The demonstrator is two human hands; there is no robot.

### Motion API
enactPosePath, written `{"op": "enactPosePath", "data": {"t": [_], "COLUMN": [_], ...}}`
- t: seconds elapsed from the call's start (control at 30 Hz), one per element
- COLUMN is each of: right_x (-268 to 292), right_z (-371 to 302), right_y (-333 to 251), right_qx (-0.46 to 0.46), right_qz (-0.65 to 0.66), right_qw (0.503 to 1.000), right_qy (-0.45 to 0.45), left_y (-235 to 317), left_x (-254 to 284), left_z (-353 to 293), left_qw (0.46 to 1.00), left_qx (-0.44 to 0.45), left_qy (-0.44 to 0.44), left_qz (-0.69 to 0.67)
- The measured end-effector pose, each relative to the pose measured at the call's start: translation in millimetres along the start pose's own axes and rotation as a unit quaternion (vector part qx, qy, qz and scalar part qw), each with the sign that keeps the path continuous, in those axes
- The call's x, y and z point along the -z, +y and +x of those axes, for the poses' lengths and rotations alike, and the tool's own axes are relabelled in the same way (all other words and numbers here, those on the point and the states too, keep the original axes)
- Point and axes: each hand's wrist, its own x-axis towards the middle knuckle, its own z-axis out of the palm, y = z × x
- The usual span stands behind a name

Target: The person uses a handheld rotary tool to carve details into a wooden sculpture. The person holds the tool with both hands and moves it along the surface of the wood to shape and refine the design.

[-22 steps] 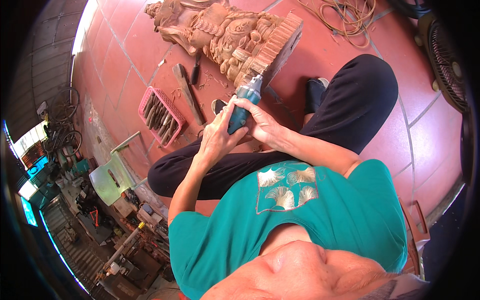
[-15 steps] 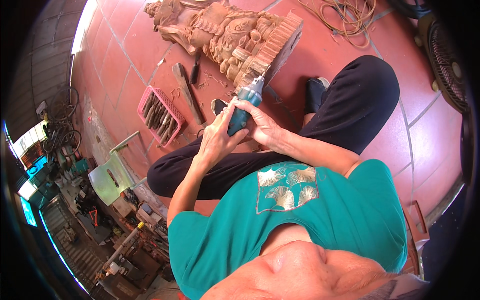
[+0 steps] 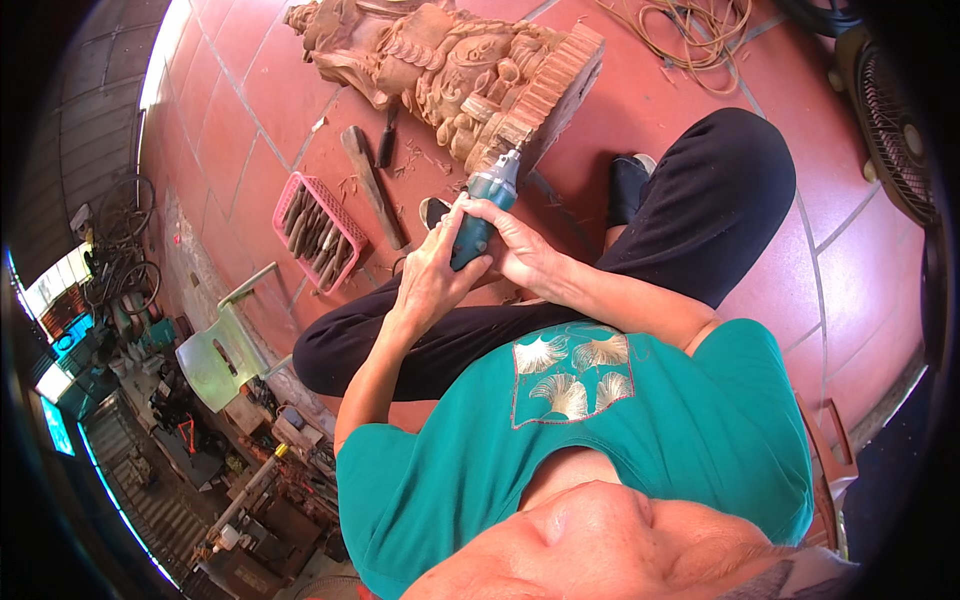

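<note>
A teal die grinder [image 3: 474,240] with a silver nose is gripped between both my hands, pointing away from me. My left hand [image 3: 430,275] closes around its body from the left, and my right hand [image 3: 525,250] wraps it from the right. The grinder's nose is at the near corner of a carved wooden statue [image 3: 450,70], by its ridged base; whether its tip touches the wood is too small to tell. The statue lies on its side on the floor, covered in rounded, scroll-like relief.
Left of the statue, a pink plastic basket [image 3: 350,225] holds several wooden-handled tools. Beside it lie a wooden mallet-like club [image 3: 372,185], a dark-handled tool [image 3: 387,140] and wood shavings. A coiled cord [image 3: 700,50] and a fan [image 3: 895,125] are at far right, a pale green chair [image 3: 220,358] at left.
Both my hands and the die grinder have shifted very slightly left and toward me. The statue appears only slightly displaced in the picture, with its pose unchanged.
</note>
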Motion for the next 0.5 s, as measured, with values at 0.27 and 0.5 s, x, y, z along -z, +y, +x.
{"op": "enactPosePath", "data": {"t": [0.27,0.5], "right_x": [4,-2], "right_z": [-1,-1], "right_y": [4,-1], "right_qx": [0.025,0.001], "right_qz": [-0.019,-0.023], "right_qw": [0.999,1.0], "right_qy": [-0.045,-0.007], "left_y": [11,6], "left_x": [7,6], "left_z": [0,-1], "left_qw": [0.999,1.0], "left_qx": [-0.031,0.001], "left_qy": [0.011,0.016], "left_qz": [-0.04,-0.023]}}
